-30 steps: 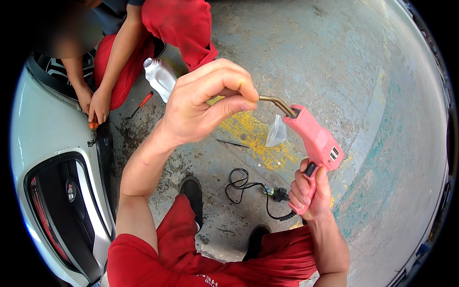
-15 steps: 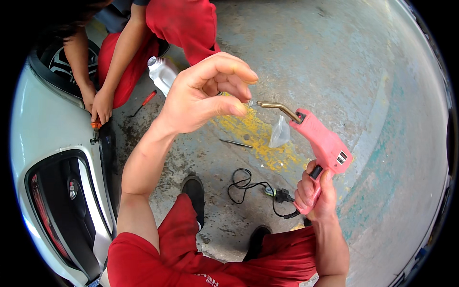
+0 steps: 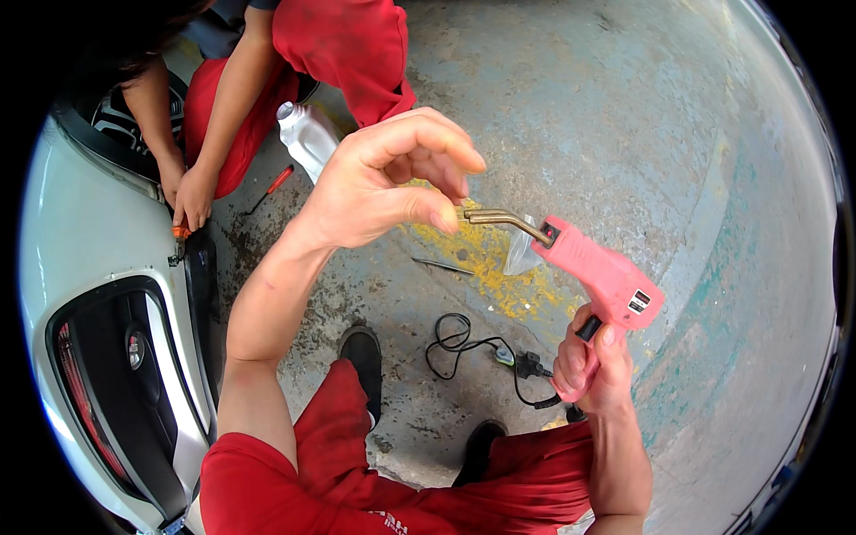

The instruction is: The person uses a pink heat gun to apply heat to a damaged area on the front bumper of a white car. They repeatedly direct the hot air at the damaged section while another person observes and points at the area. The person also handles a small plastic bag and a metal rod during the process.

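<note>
My right hand [image 3: 588, 361] is wrapped round the pink grip of a hot stapler gun [image 3: 599, 267], with a finger by its black trigger. Two bent brass prongs reach from the gun's front toward my left hand [image 3: 392, 183]. That hand is raised, its fingers loosely curled, with a gap showing between thumb and fingers. Its thumb tip lies right at the prong ends, where a thin bit of metal shows; whether they touch I cannot tell. A black cable [image 3: 459, 337] with a plug hangs below the grip.
At left stands a white car's body [image 3: 89, 214] with a tail lamp. A co-worker's hands [image 3: 192, 192] hold an orange-handled tool against it. On the floor lie a red-handled screwdriver [image 3: 269, 189], a metal rod [image 3: 443, 266] and a clear plastic bag [image 3: 522, 250]; a white jug [image 3: 308, 138] stands near.
The gun's prongs have shifted down and closer to my left thumb. My left hand has dropped slightly, and the small metal piece at the prong tips is harder to see.
</note>
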### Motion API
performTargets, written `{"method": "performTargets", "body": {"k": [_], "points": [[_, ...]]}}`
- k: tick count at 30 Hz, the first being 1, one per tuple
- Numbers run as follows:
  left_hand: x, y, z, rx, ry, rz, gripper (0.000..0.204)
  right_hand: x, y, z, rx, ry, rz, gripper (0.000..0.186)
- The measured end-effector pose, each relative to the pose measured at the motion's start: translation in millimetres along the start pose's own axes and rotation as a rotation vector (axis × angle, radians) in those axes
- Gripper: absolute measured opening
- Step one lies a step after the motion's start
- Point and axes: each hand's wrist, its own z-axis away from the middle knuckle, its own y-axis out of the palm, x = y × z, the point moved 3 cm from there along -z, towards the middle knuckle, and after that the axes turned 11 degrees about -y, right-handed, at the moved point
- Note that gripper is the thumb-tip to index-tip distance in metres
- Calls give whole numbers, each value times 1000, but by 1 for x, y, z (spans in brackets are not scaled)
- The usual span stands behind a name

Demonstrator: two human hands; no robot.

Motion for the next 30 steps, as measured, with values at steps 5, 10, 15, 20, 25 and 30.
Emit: {"method": "performTargets", "body": {"k": [5,10,15,20,25,30], "points": [[0,0,1,-4,3,-25,60,1,0,0,-17,20,-1,52],[2,-1,1,3,28,-63,58,-1,1,0,-11,39,-32,52],[2,-1,1,-10,13,-57,54,-6,-6,3,-29,38,-35,51],[6,1,-2,-25,-47,-115,45,-13,-17,10,-60,40,-121,48],[7,0,2,-94,-95,-80,35,-16,-13,7,-130,-12,-188,47],[8,1,3,-81,-126,-48,38,-15,-4,8,-111,-27,-142,39]]}}
